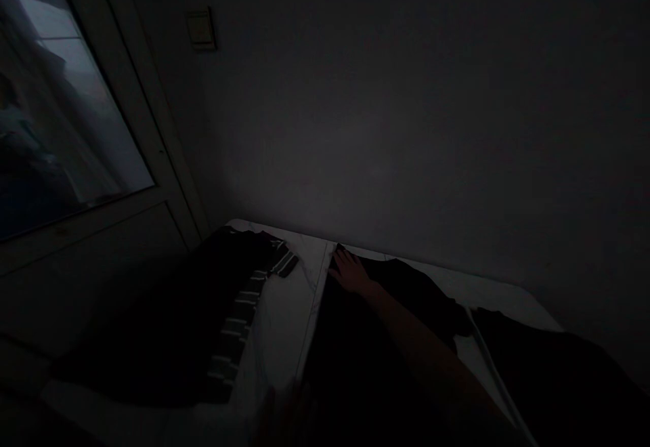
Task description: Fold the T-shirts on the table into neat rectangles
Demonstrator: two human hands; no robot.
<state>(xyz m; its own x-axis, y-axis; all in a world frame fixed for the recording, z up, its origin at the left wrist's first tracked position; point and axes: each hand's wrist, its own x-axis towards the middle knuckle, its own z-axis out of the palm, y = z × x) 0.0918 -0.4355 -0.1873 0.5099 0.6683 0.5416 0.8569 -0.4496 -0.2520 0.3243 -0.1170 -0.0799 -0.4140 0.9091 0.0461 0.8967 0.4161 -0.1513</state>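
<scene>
Right hand (351, 272) lies flat and spread, gripping nothing, on the far end of a dark garment (355, 352) on the table (287, 311); left hand (287, 413), nearer, too dim to tell.

ok, three dark cloth garments (345, 345) are lying out: one left of, one under, one right of the right-hand fingers (346, 257); one squarish pale switch (200, 29) is sitting up-left, one white table (284, 305) underneath.

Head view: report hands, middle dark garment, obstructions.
Right hand open, on middle dark garment, far left corner. Left hand near left edge, grip unclear. Garment spread on table; forearm hides part.
</scene>
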